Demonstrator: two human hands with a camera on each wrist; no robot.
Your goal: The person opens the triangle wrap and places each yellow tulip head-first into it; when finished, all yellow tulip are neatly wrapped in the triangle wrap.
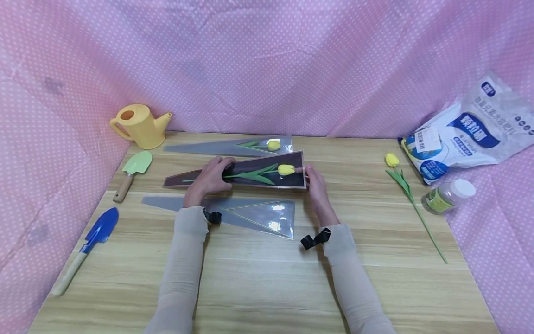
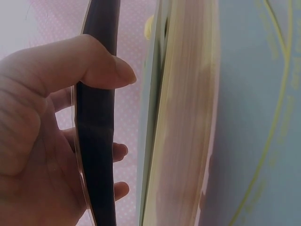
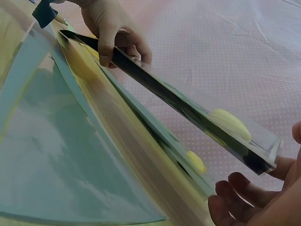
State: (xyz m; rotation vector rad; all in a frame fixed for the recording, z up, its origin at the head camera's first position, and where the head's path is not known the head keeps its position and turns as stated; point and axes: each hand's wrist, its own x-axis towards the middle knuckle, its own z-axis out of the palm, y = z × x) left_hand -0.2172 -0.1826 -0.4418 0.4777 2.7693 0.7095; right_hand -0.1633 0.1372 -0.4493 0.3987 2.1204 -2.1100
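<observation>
My left hand (image 1: 213, 177) grips a long, tapered black flower sleeve (image 1: 254, 164) with a clear front, thumb on one long edge and fingers on the other. Inside it lies a yellow tulip (image 1: 286, 170) with green leaves, its bloom toward the wide end at the right. At that wide end is my right hand (image 1: 318, 188), its index finger at the sleeve's corner and its other fingers loosely bent below. In the right wrist view the sleeve (image 3: 155, 92) is tilted and raised above the table. A flat clear sleeve (image 1: 254, 214) lies in front, partly under my left wrist.
Behind lies another clear sleeve (image 1: 208, 147) holding a tulip (image 1: 273, 145). A yellow watering can (image 1: 143, 127), green trowel (image 1: 139, 163) and blue trowel (image 1: 102, 226) are at left. At right are a loose tulip (image 1: 402, 183), a lidded jar (image 1: 442, 198) and a white printed bag (image 1: 471, 127).
</observation>
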